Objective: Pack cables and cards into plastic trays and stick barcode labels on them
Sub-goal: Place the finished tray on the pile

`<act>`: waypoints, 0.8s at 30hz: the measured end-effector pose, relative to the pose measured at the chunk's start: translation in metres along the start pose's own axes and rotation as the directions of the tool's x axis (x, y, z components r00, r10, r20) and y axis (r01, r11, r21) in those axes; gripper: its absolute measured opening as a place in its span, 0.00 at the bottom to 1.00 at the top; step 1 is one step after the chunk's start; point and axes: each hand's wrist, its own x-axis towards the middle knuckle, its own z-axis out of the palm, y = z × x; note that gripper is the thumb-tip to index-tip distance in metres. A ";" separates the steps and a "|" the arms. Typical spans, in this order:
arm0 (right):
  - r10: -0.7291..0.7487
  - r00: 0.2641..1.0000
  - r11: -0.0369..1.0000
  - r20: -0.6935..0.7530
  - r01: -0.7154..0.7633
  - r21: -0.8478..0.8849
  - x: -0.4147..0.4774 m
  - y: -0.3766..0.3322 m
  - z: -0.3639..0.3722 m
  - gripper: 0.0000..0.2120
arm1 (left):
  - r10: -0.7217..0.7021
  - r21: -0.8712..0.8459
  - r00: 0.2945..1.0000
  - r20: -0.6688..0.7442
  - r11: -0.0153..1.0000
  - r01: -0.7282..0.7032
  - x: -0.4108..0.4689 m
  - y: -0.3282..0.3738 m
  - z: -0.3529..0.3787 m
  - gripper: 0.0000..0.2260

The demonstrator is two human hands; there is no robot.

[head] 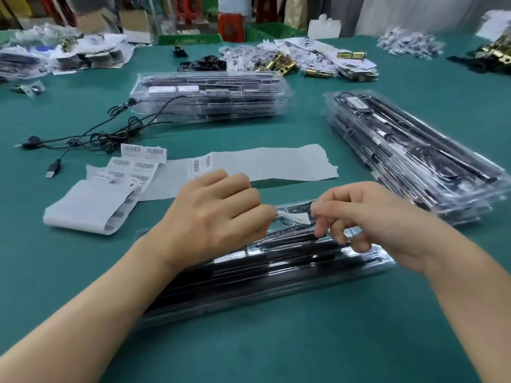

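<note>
Left hand, right hand, perhaps one label; nearest of three tray stacks

Table cover teal green, plain; tray clear plastic, contents black with silver glints; label white; backing paper pale grey-white; barcode stickers white, black stripes; cables black; plug black body, silver tip; metal fittings brass gold; crate bright green; stool red.
</note>
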 end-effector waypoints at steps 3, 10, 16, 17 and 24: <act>0.017 1.000 0.999 0.001 -0.017 0.034 0.002 0.005 0.002 0.14 | 0.026 -0.003 0.999 0.039 1.000 -0.026 0.004 0.000 -0.002 0.08; 0.047 0.999 0.995 0.002 -0.047 0.089 0.008 0.018 -0.004 0.13 | 0.045 0.001 0.996 0.072 0.999 -0.046 0.017 0.005 0.002 0.10; 0.090 0.996 0.982 -0.016 -0.086 0.171 0.011 0.024 -0.010 0.19 | 0.036 0.032 0.999 0.040 0.999 -0.037 0.026 0.004 0.012 0.10; 0.095 0.995 0.981 -0.002 -0.093 0.173 0.011 0.024 -0.011 0.18 | 0.039 0.038 0.998 0.039 0.998 -0.041 0.028 0.004 0.013 0.10; -0.004 0.996 1.000 -0.090 0.004 0.002 0.023 0.027 -0.021 0.10 | 0.051 0.038 0.995 0.087 0.998 -0.054 0.035 0.012 0.024 0.10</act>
